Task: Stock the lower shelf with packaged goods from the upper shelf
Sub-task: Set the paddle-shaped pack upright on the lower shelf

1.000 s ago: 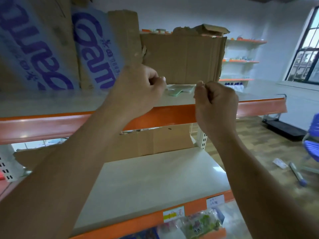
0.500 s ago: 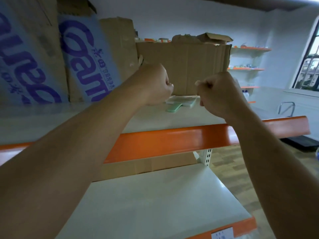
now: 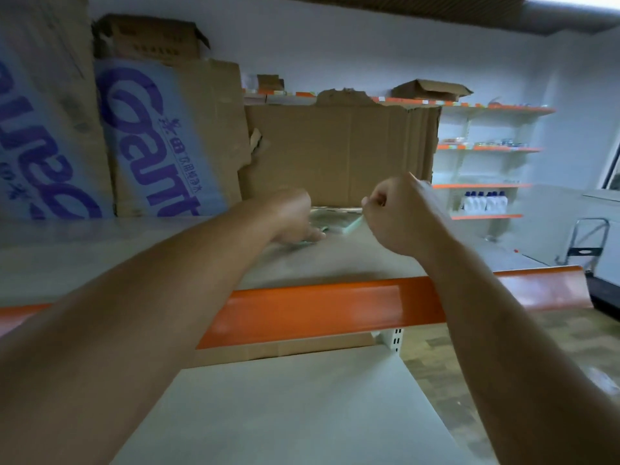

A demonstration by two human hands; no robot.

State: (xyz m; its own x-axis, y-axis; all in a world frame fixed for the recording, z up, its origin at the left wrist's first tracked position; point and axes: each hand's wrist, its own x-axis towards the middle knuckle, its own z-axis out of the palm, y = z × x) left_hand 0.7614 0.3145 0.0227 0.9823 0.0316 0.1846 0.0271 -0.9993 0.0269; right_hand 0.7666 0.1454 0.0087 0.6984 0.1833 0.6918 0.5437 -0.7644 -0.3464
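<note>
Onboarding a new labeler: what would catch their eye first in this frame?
Two bare forearms reach up over the orange shelf edge: the left hand is down on the clear packets on the upper shelf, and the right hand pinches a thin green packet. Behind stand cardboard boxes, the left ones with big purple lettering. The lower shelf is bare.

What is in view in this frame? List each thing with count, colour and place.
upper shelf: one, pale with orange front edge, centre
lower shelf: one, pale, bare, below
packets: count unclear, clear with green, upper shelf between the hands
printed cartons: two, brown with blue-purple lettering, upper shelf left
plain carton: one, brown, torn top, behind the packets
wall shelves: several, orange-edged, far right
white bottles: a row, on the wall shelves
left hand: reaching at the packets
right hand: fingers pinching a green packet edge
</note>
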